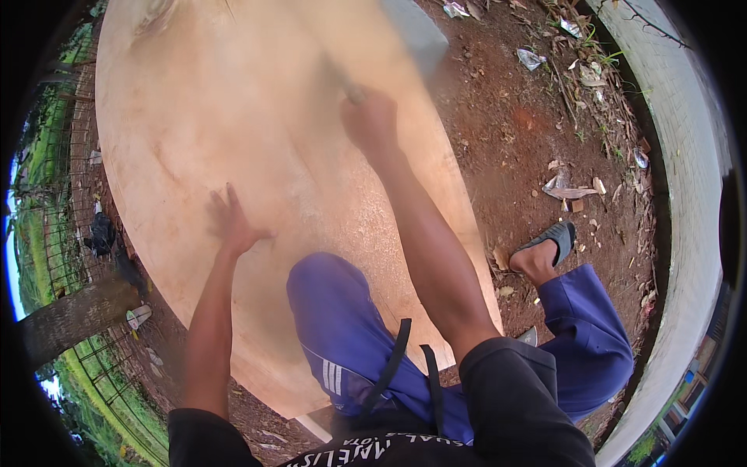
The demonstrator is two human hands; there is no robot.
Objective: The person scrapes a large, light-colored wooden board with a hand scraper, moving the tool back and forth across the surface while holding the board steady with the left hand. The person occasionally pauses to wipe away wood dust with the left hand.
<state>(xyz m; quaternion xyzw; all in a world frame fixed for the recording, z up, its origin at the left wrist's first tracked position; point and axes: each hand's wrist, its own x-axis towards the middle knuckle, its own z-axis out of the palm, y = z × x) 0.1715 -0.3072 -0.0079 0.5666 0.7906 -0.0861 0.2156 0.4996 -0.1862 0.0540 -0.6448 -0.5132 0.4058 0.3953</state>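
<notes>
A large tan sheet [233,101], which looks like a wooden panel with darker smudges, fills the middle of the view. My left hand [233,226] rests on it or just over it, fingers spread and holding nothing. Farther forward and to the right, my right hand [371,121] is closed in a fist around a short dark handle [355,95]. Whatever extends beyond that handle is too blurred to name. My bent knee [331,280], in blue trousers, presses onto or hangs just above the near part of the sheet.
A grey block [420,39] lies at the sheet's far right edge. Reddish soil [498,156] with litter and leaves runs along the right, up to a pale wall [677,156]. My sandalled foot [548,249] stands there. Left are a wire fence [78,156] and a tree trunk [78,319].
</notes>
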